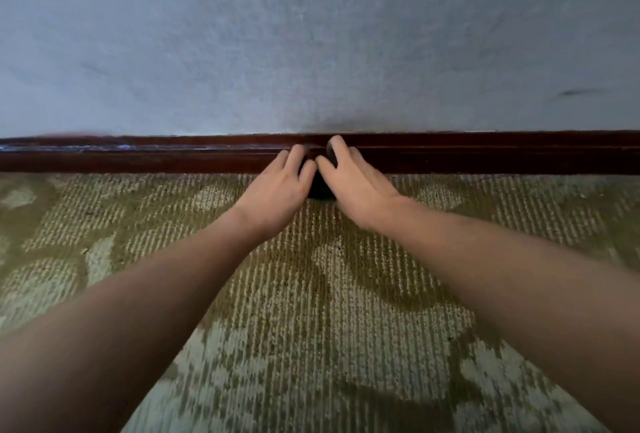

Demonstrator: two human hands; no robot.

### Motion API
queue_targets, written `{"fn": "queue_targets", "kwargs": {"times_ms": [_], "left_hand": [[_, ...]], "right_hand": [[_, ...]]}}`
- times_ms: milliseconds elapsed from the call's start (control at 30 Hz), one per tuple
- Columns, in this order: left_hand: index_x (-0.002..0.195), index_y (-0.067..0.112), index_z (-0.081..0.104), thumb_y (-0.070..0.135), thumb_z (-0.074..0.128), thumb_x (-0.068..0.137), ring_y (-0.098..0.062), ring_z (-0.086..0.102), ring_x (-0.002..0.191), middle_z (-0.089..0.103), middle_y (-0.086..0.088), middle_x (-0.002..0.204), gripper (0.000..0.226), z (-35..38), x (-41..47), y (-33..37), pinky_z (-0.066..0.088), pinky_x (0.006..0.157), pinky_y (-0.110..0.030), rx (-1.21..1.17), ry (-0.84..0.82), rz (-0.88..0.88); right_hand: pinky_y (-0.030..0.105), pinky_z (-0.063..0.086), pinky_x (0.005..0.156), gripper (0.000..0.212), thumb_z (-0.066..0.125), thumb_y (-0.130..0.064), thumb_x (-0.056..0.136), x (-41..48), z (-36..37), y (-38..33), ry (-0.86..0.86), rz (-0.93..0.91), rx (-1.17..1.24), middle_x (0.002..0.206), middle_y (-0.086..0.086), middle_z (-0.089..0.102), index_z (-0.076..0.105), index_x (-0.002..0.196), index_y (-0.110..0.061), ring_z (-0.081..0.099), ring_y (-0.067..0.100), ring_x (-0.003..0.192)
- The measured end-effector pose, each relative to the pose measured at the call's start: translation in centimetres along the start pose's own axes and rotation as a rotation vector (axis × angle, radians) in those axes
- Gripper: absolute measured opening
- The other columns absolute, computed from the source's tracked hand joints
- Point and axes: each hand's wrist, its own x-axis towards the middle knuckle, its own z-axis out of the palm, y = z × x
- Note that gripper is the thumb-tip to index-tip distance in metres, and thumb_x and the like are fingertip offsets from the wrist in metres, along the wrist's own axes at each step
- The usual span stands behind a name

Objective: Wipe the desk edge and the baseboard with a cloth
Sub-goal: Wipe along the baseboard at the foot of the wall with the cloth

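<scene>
Against baseboard (138,157), cloth (320,188) under both hands (277,186) (349,183)

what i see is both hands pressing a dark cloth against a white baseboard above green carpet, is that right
Not quite: the baseboard is dark reddish-brown, not white, as the head view shows. The left hand and right hand do both press the dark cloth against it, above the green carpet.
</scene>
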Motion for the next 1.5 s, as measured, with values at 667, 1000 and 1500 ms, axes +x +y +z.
{"fn": "queue_targets", "kwargs": {"times_ms": [667, 1000, 1500], "left_hand": [[0.095, -0.001, 0.06, -0.008, 0.077, 0.054, -0.033, 0.059, 0.069, 0.06, -0.021, 0.085, 0.044, -0.1, -2.2, -6.6, 0.048, 0.056, -0.035, -0.12, 0.224, 0.281], [0.108, 0.001, 0.053, 0.001, 0.06, 0.079, -0.038, 0.053, 0.099, 0.051, -0.025, 0.115, 0.03, 0.8, -1.4, -6.6, 0.045, 0.083, -0.044, -0.051, 0.176, 0.224], [0.079, 0.0, 0.065, -0.006, 0.078, 0.054, -0.038, 0.062, 0.073, 0.062, -0.024, 0.079, 0.028, 0.1, 1.2, -5.6, 0.053, 0.061, -0.038, 0.004, 0.173, 0.038]], "right_hand": [[0.036, 0.038, 0.074, 0.05, 0.05, 0.011, 0.079, -0.1, -1.3, -4.9, 0.001, 0.326, -0.024, 0.117, 0.015, 0.041, 0.044, 0.122, -0.013, 0.05, 0.034, 0.096], [0.032, 0.036, 0.065, 0.029, 0.051, -0.001, 0.088, -0.4, -0.7, -4.0, 0.088, 0.238, -0.048, 0.116, 0.018, 0.039, 0.052, 0.116, -0.007, 0.047, 0.028, 0.077], [0.045, 0.047, 0.07, 0.034, 0.049, -0.012, 0.093, 2.2, -0.6, -0.3, 0.11, 0.228, -0.092, 0.129, 0.027, 0.038, 0.05, 0.128, -0.014, 0.059, 0.039, 0.08]]}}
